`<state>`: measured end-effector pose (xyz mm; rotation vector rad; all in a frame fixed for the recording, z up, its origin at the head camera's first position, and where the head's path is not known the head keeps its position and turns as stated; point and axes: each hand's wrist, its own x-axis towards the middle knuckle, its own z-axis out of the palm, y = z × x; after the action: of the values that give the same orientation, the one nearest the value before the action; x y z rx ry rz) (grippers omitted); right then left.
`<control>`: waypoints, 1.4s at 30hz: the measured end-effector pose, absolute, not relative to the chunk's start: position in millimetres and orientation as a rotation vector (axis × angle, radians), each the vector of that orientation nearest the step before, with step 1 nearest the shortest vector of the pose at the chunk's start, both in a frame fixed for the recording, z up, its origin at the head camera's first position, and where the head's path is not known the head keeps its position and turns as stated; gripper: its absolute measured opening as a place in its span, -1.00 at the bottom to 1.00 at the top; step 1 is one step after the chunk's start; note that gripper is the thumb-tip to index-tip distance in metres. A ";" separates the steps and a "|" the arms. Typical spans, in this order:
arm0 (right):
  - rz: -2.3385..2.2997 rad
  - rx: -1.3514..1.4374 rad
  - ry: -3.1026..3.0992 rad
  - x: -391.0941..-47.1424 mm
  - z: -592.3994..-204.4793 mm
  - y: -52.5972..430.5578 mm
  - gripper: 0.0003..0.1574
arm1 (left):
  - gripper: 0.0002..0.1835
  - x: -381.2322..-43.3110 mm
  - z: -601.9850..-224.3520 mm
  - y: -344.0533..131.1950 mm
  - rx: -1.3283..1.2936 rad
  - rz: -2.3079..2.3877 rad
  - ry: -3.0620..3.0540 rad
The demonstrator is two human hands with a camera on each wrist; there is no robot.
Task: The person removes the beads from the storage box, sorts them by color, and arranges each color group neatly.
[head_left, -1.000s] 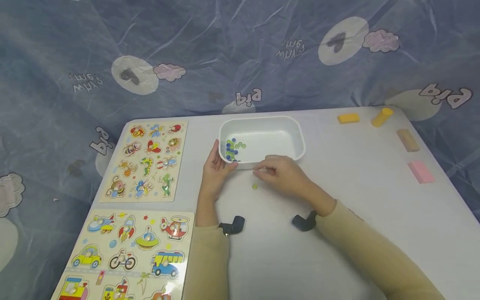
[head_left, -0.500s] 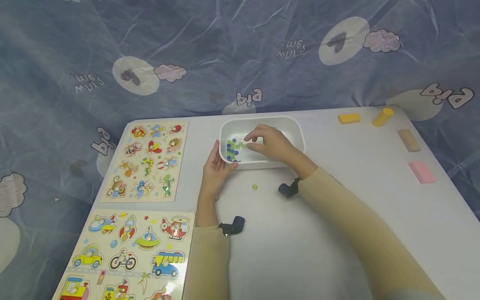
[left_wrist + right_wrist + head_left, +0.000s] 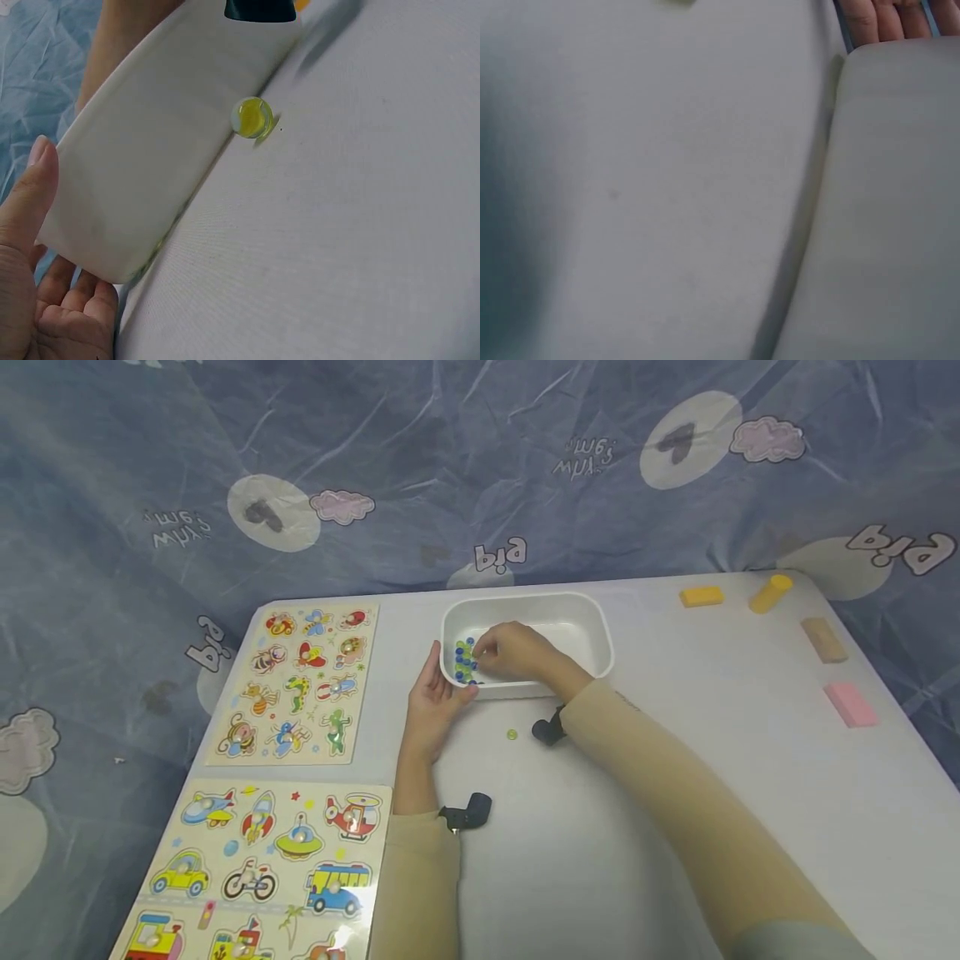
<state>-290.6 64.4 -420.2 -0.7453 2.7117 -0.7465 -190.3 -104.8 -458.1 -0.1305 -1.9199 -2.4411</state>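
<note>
A white tub [image 3: 555,691] stands at the far side of the table, with several blue and green marbles [image 3: 461,667] gathered at its left end. My left hand [image 3: 431,714] holds the tub's near left corner, thumb at the rim and fingers at the side; the left wrist view shows the thumb [image 3: 34,187] against the wall. Inside the tub, my right hand [image 3: 517,652] has its fingers bent down right at the marbles, and I cannot tell whether it pinches one. One yellow-green marble [image 3: 512,735] lies on the table in front of the tub, also seen as a clear marble with a yellow swirl [image 3: 252,118].
Two wooden knob puzzles lie on the left: an insect puzzle [image 3: 288,683] behind and a vehicle puzzle [image 3: 255,852] in front. Along the right side are a yellow block [image 3: 701,597], a yellow cylinder [image 3: 770,594], a brown block [image 3: 824,640] and a pink block [image 3: 851,704].
My right hand has moved from the tub's near edge into the tub, then left to the marbles, its fingers closing in from a wider spread. The left hand has kept its place.
</note>
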 end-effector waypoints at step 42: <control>-1.135 -0.675 2.732 -210.9 -385.3 117.9 -0.76 | 0.04 -191.1 -460.3 -105.3 -0.093 -2.442 -1.929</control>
<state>-210.9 117.9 -385.3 -0.6750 2.7325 -1.1346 -191.1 -105.3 -460.3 -0.0934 -1.9287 -2.4425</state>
